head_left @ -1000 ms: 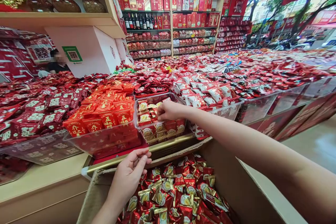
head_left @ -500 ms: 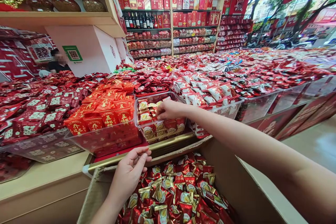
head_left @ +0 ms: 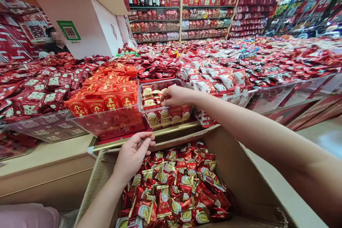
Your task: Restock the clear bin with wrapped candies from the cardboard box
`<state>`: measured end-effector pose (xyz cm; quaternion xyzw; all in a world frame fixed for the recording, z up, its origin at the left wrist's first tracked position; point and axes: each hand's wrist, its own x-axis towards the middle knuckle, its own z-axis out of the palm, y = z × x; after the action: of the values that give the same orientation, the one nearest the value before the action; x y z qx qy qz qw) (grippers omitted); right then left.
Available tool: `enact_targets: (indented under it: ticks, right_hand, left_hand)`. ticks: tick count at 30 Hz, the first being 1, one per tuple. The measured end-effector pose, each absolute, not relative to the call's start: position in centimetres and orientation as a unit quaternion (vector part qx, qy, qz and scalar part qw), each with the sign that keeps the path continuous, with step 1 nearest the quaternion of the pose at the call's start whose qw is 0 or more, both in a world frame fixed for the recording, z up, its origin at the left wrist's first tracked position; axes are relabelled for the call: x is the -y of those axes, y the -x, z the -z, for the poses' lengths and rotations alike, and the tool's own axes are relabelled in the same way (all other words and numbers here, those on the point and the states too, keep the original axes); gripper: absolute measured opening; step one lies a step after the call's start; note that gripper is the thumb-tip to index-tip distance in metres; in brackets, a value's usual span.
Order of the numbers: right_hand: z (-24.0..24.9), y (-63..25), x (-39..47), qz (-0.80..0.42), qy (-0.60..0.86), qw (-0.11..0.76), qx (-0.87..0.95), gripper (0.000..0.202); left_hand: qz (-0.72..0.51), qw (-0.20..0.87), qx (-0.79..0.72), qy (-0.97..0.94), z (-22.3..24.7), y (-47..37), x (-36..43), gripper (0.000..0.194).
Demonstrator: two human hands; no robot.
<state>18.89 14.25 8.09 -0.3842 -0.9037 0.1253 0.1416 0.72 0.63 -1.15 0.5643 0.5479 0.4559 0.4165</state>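
Crowded shelves [head_left: 157,7] rise behind the counter [head_left: 53,156]. Gold-and-red candies [head_left: 176,114] stand upright behind the clear plastic tub's [head_left: 142,96] front wall; the right hand [head_left: 175,95] reaches inside, fingers bent narrow. Smooth orange pouches [head_left: 110,92] sit alongside. Above the corrugated carton [head_left: 240,171], the left hand [head_left: 133,153] curls loosely. I cannot tell whether either grips anything.
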Motion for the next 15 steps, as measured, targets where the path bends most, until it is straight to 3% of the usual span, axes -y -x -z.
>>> enact_targets:
  ticks: [3,5,8,11,13,15]
  right_hand:
    - [-8.8,-19.3,-10.5,-0.051,0.39,0.261,0.881,0.023]
    - [-7.8,-19.3,-7.0,-0.061,0.353,0.281,0.89,0.026]
    - [-2.9,-18.5,-2.6,-0.205,0.234,0.112,0.944,0.024]
    - [4.4,-17.0,-1.1,-0.235,0.293,-0.076,0.924,0.028]
    - [8.7,-16.1,-1.0,-0.245,0.373,-0.133,0.885,0.04]
    - [12.1,-15.7,-1.0,-0.286,0.422,-0.125,0.851,0.051]
  left_hand:
    - [-0.459,0.419,-0.542,-0.565,1.2,-0.5,-0.5,0.022]
    - [-0.46,0.423,-0.54,-0.563,1.2,-0.4,-0.4,0.021]
    - [-0.458,0.427,-0.546,-0.557,1.2,-0.4,-0.3,0.021]
    - [-0.458,0.417,-0.556,-0.555,1.1,-0.5,-0.3,0.023]
    - [-0.46,0.409,-0.559,-0.556,0.9,-0.6,-0.2,0.024]
    - [-0.458,0.406,-0.563,-0.555,0.8,-0.7,-0.2,0.024]
